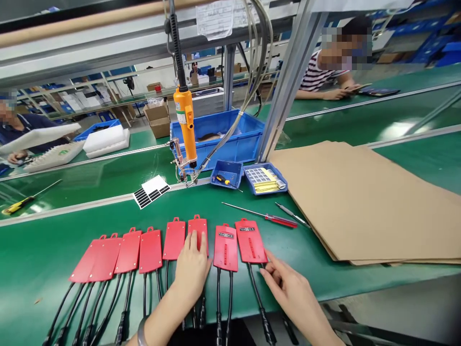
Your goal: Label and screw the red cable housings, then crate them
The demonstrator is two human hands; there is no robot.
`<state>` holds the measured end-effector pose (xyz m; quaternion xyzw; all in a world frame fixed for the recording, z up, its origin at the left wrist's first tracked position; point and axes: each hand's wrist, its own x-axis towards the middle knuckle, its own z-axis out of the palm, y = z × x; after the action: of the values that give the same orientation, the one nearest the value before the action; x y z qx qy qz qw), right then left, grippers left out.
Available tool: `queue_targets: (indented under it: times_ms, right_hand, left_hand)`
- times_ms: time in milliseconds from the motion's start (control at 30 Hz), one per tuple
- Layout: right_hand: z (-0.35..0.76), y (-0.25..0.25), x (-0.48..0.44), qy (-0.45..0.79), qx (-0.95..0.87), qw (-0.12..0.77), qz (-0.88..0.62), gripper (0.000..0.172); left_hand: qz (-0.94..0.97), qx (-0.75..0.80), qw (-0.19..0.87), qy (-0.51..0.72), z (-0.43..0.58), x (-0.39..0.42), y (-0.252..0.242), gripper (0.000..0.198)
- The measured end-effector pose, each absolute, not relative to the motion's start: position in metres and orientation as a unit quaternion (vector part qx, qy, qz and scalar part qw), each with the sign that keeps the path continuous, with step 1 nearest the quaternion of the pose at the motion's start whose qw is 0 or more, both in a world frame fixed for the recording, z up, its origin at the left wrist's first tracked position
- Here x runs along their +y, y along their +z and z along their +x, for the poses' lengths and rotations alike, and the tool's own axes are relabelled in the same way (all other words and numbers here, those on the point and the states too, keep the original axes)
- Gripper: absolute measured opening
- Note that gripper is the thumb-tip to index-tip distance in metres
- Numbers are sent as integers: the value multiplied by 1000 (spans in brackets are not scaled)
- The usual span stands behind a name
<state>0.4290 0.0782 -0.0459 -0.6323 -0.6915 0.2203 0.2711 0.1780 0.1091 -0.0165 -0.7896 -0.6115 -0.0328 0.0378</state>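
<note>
Eight red units [150, 250] lie in a row along the near edge of the green bench [21, 269], with black cables [219, 293] running from their lower ends toward the worker.

Condition of the row: the two at the right end show a face with a dark display panel [225, 235] and a column of narrow bars. The other six present a plain face, with small pale dots near the corners where visible (screw heads, by the look of them). The two at the far left appear to overlap.

The left hand [191, 269] lies over the sixth unit from the left, its fingers straight and slightly apart, resting on the plain face. The right hand [288, 284] is at the lower right corner of the rightmost unit; its index finger is extended and its thumb stands apart below. Whether these pinch the cable there cannot be told.

Progress, by judgement: two of eight units are display side up, leaving six plain side up, the one beneath the left hand included. Whether any unit is complete cannot be established from this view. The red-handled screwdriver [281, 220] and the hanging orange power driver [185, 127] are in neither hand.
</note>
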Motion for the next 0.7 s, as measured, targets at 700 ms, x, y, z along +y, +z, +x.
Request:
queue_targets:
  times_ms: [700]
  right_hand:
    - [425,-45,81,138,-685,369,-613,31]
  left_hand:
    - [-702,-684,-73,-184,103,90,-32,58]
